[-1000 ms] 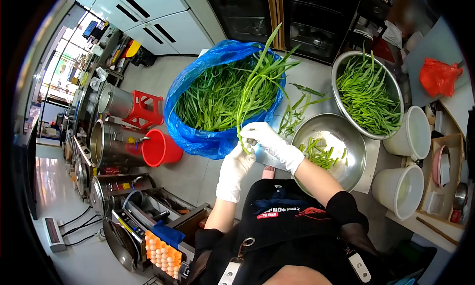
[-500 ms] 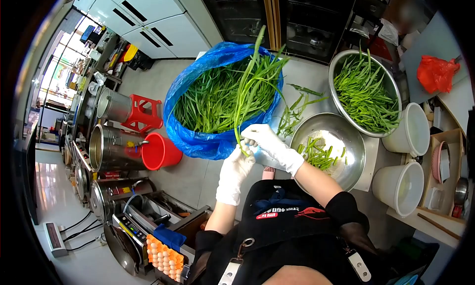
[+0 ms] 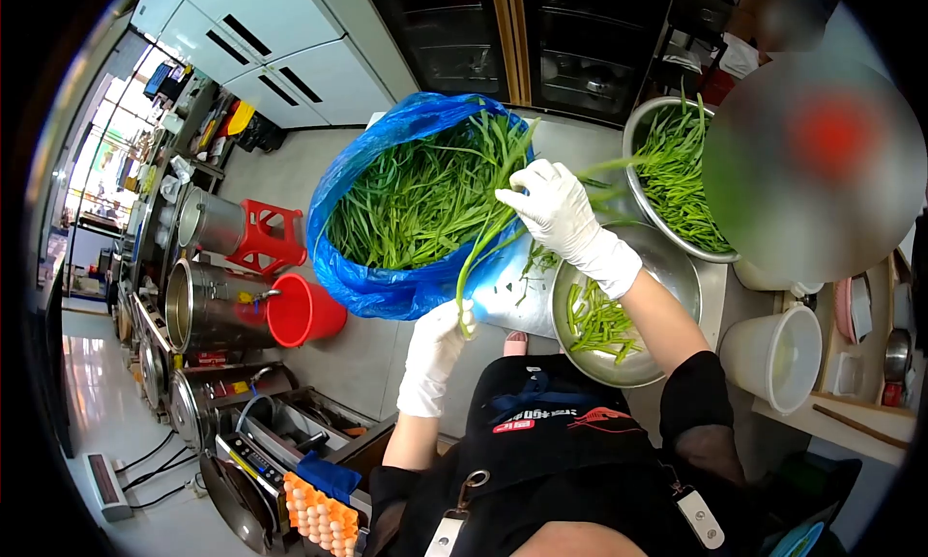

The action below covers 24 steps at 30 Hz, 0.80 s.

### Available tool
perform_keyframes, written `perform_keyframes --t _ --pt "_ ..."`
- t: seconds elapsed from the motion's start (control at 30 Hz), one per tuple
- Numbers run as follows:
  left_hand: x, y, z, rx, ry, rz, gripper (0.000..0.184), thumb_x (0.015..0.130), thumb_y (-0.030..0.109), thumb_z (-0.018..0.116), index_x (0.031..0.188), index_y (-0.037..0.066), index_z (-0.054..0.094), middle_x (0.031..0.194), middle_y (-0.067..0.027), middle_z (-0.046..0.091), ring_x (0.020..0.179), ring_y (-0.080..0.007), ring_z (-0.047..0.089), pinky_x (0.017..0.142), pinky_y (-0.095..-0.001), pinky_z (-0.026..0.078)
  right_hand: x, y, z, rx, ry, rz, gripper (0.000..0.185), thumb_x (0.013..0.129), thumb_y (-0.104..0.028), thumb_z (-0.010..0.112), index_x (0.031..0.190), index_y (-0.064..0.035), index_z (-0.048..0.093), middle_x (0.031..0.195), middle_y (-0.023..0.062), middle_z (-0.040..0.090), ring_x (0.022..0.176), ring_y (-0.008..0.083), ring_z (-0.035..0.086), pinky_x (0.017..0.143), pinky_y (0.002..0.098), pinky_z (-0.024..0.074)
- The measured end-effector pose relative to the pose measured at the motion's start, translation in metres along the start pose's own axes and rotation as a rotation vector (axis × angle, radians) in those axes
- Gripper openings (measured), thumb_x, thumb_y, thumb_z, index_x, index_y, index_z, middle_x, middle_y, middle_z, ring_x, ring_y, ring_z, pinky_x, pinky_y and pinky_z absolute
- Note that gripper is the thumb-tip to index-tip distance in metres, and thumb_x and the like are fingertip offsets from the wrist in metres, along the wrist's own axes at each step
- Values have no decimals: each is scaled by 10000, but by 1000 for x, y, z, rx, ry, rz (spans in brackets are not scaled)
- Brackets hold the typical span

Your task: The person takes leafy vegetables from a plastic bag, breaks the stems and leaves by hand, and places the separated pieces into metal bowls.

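Note:
White gloves cover both hands. My left hand [image 3: 437, 349] is closed around the lower end of long green stems [image 3: 468, 275], just below the blue bag's edge. Higher and to the right, my right hand [image 3: 559, 214] is closed near the upper part of the stems, between the bag and the bowls. The blue plastic bag [image 3: 333, 257] is full of long leafy greens [image 3: 406, 204]. Short cut stems [image 3: 599, 325] lie in a steel bowl [image 3: 674, 277] below my right forearm. Behind it, a second steel bowl [image 3: 633, 185] holds a heap of greens, partly hidden by a blurred round patch.
A red bucket [image 3: 307, 311] and a red stool [image 3: 266, 236] stand left of the bag, beside large steel pots [image 3: 208, 306]. An egg tray [image 3: 319, 514] is at lower left. A white bucket [image 3: 773, 359] stands at right. Loose leaves [image 3: 537, 259] lie on the steel surface.
My right hand has moved up and right, away from my left hand, along the stems. My left hand has dropped slightly. The cut stems in the bowl lie differently. A blurred patch now covers the right side.

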State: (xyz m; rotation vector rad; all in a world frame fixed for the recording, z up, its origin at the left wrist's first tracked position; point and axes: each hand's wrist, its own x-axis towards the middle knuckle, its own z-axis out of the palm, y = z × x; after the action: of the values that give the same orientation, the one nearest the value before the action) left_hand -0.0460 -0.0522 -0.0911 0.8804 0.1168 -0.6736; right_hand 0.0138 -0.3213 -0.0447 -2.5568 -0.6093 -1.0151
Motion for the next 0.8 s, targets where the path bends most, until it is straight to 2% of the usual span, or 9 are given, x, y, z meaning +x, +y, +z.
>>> perform_keyframes --t 0.07,0.17,0.2,0.23,0.27,0.4,0.5,0.6,0.8 --pt "-2 7 -2 29 -49 -1 324 869 157 633 1110 -56 593 882 -64 581 780 -177 523 711 -308 422 -5 1 -3 7 -59 -10 151 745 -132 653 896 -130 665 867 22 578 839 214 547 709 346 434" --pt "-2 11 -2 91 33 80 341 869 163 636 1120 -62 578 867 -29 546 769 -145 485 693 -285 395 -21 0 6 15 125 -51 127 761 -173 634 855 -92 662 708 54 576 694 232 575 636 376 446" --pt "2 10 -5 -5 -43 116 324 858 117 636 1120 -64 579 865 -31 564 753 -138 498 690 -279 408 -24 2 6 23 193 -88 100 768 -167 620 824 -95 662 705 59 585 674 239 583 630 387 453" --pt "2 14 2 2 10 69 306 861 99 624 1116 -56 556 840 -2 514 750 -123 467 685 -271 391 -29 1 4 32 210 -62 70 766 -167 615 762 -102 639 692 55 583 653 241 582 630 392 458" --pt "7 15 -2 12 -50 70 269 885 114 613 1097 -35 541 812 10 479 734 -114 444 673 -261 371 -36 -1 -2 27 58 -2 157 756 -156 619 891 -89 664 816 69 608 769 249 585 692 398 474" --pt "13 18 8 21 -149 33 175 942 159 567 1031 17 515 792 2 423 703 -114 385 652 -260 331 -43 1 -7 -60 -6 36 78 727 -200 614 743 -125 601 710 20 514 735 208 535 705 360 428" --pt "21 21 16 39 -252 21 133 958 119 540 1042 24 497 760 1 382 676 -118 360 635 -262 340 -52 3 -10 -148 -30 91 152 739 -251 610 630 -147 594 705 14 549 734 205 551 705 362 411" --pt "30 25 20 109 -337 1 171 945 163 575 1029 26 516 763 4 428 677 -117 389 629 -260 341 -62 7 -14 -75 22 153 137 745 -260 612 664 -150 627 721 20 563 748 213 558 720 362 415" --pt "32 32 34 370 -102 0 221 919 179 612 993 -28 632 764 -30 561 657 -121 491 598 -255 371 -69 15 -20 36 23 312 138 742 -254 611 671 -149 666 723 50 596 775 260 603 719 402 454"
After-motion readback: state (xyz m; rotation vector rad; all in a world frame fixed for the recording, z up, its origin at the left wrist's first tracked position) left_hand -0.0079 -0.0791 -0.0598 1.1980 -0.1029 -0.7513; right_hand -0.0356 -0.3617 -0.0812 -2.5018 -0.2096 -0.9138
